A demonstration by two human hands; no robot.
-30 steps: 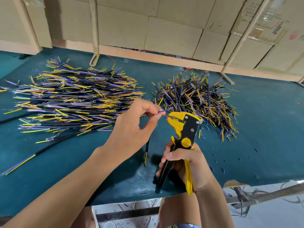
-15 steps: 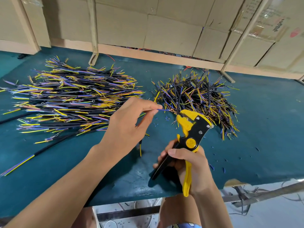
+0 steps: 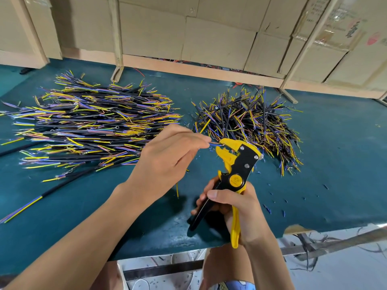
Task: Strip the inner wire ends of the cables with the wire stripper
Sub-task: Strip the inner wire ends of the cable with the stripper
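a: what has the left hand (image 3: 167, 158) got?
b: its thumb and fingertips pinch a thin blue inner wire (image 3: 213, 144), and the wire's tip sits in the yellow jaws of the yellow-and-black wire stripper (image 3: 237, 164), just right of the fingertips. a yellow wire (image 3: 177, 190) hangs below the hand; the rest of that cable is hidden by it.

a: and the right hand (image 3: 236, 212)?
b: curled round the stripper's handles, the black one on the left and the yellow one on the right, thumb across the top. the handles stand spread apart. the tool points up and away, above the near edge of the dark teal cloth-covered desk (image 3: 335, 164).

a: where are the other cables?
b: a wide heap of black cables with yellow and purple wire ends (image 3: 90, 126) lies beyond the left hand, and a smaller, messier pile of the same cables (image 3: 251, 124) lies just behind the stripper's head. small blue insulation scraps (image 3: 268, 209) dot the desk right of the right hand. brown cardboard sheets (image 3: 209, 38) on a wooden frame stand behind.
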